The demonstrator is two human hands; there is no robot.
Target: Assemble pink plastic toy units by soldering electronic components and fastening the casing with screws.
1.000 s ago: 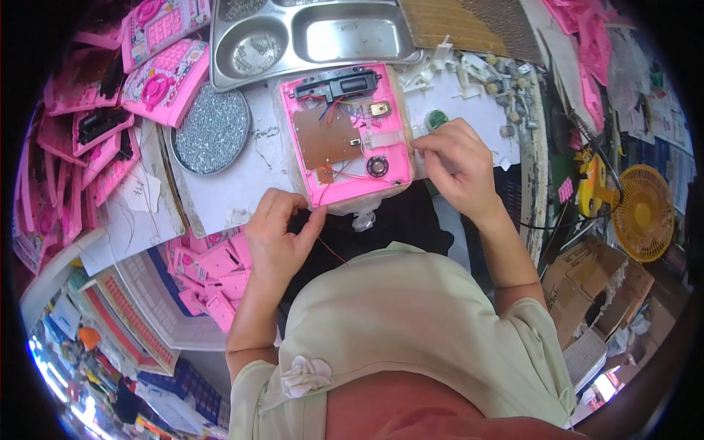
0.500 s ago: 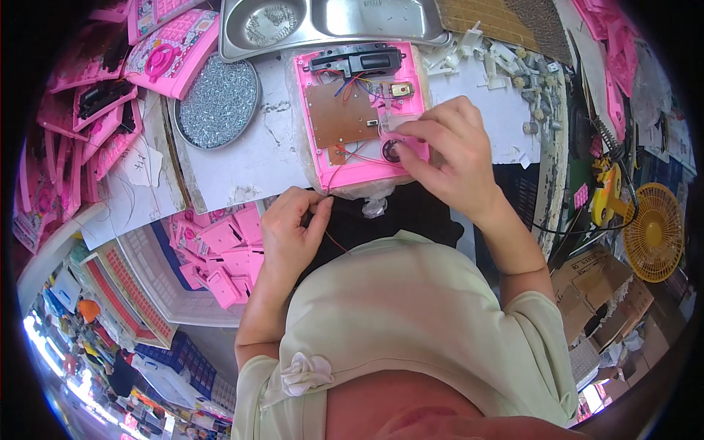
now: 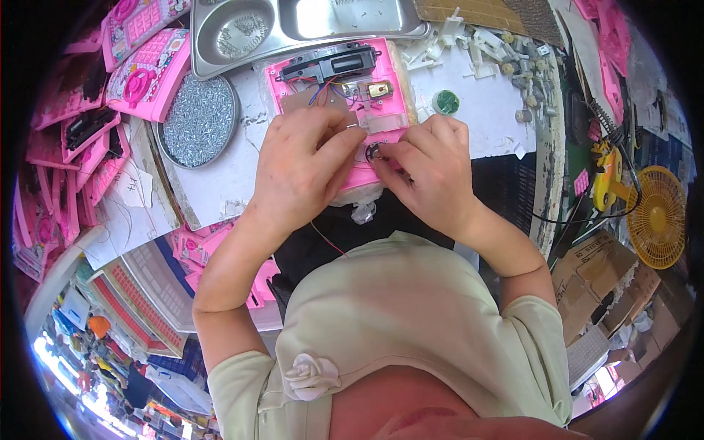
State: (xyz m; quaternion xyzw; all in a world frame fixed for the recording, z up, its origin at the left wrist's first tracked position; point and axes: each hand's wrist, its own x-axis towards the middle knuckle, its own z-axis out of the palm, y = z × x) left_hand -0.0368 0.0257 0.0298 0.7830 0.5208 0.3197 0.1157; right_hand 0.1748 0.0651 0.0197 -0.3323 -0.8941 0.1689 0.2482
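Two hands (image 3: 304,165), one open pink toy (image 3: 341,88), one steel tray (image 3: 293,26), one yellow fan (image 3: 656,216)

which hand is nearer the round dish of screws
Left. The left hand lies just right of the screw dish; the right hand is farther right, beyond the left hand.

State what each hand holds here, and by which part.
Both hands rest on the open pink toy housing. The left hand presses its lower middle; the right hand pinches a small round part by its rim.
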